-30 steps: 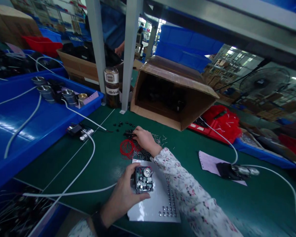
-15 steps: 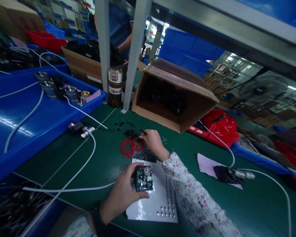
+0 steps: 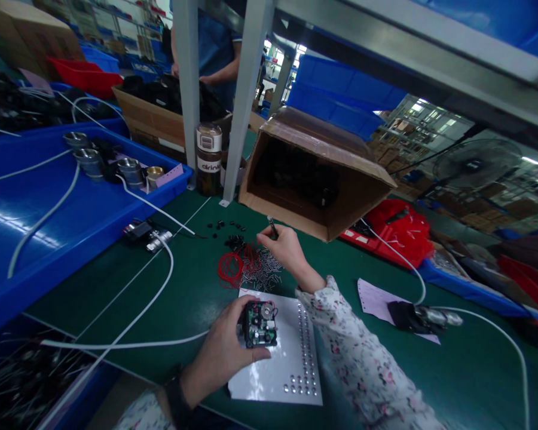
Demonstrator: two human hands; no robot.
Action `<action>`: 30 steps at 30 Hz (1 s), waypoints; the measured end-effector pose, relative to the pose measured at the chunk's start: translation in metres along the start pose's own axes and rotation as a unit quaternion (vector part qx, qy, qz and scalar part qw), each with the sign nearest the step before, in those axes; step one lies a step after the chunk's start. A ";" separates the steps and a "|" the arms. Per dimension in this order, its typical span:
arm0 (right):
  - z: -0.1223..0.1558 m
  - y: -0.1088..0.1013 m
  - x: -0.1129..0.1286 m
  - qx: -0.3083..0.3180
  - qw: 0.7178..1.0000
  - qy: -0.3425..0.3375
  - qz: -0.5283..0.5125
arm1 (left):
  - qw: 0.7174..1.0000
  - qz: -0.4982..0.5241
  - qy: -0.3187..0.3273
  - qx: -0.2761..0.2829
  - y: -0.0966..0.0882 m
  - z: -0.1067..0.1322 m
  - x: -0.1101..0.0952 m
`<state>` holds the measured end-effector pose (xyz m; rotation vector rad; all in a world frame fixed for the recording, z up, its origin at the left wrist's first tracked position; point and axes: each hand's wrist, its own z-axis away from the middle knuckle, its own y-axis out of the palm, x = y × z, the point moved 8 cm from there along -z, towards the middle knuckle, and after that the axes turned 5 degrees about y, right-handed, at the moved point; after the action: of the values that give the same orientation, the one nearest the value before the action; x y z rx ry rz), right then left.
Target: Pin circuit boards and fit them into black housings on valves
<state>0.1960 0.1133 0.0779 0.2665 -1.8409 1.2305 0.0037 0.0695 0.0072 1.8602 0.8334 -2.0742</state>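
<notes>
My left hand [image 3: 222, 352] is closed around a small black module [image 3: 260, 323] with green circuitry and a round silver part, held over a white plate [image 3: 278, 382] dotted with silver studs. My right hand [image 3: 283, 246], in a flowered sleeve, is lifted above the green mat and pinches a thin dark pin [image 3: 272, 227] between its fingertips. Just below it lie a pile of thin metal pins [image 3: 264, 272], coils of red wire [image 3: 233, 267] and several small black pieces [image 3: 226, 227].
An open cardboard box [image 3: 314, 173] lies on its side behind the pins. A blue tray [image 3: 49, 209] with metal cups sits left, a white cable [image 3: 130, 322] crosses the mat, and a drink bottle [image 3: 208, 158] stands by the posts. A person stands behind the shelf.
My right hand rose from the pile of pins and black pieces, moving right and up with a thin pin pinched in its fingers. The left hand kept hold of the module.
</notes>
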 end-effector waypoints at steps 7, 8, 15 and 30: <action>-0.002 -0.021 0.012 0.018 0.997 0.013 -0.069 | 1.000 -0.015 -0.008 0.001 0.001 0.003 0.006; -0.001 -0.025 0.015 0.022 0.996 0.015 -0.083 | 1.000 -0.016 -0.005 0.000 0.001 0.003 0.006; 0.050 -0.074 -0.012 0.059 0.974 0.142 -0.165 | 1.000 -0.021 -0.009 0.001 0.000 0.002 0.008; 0.152 -0.161 -0.192 -0.158 0.945 0.242 0.150 | 0.995 0.049 -0.088 -0.010 -0.003 -0.006 0.005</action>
<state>0.3222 -0.1441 0.0170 -0.4736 -1.6381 1.0541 0.0062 0.0765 0.0035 1.6438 0.7027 -2.1246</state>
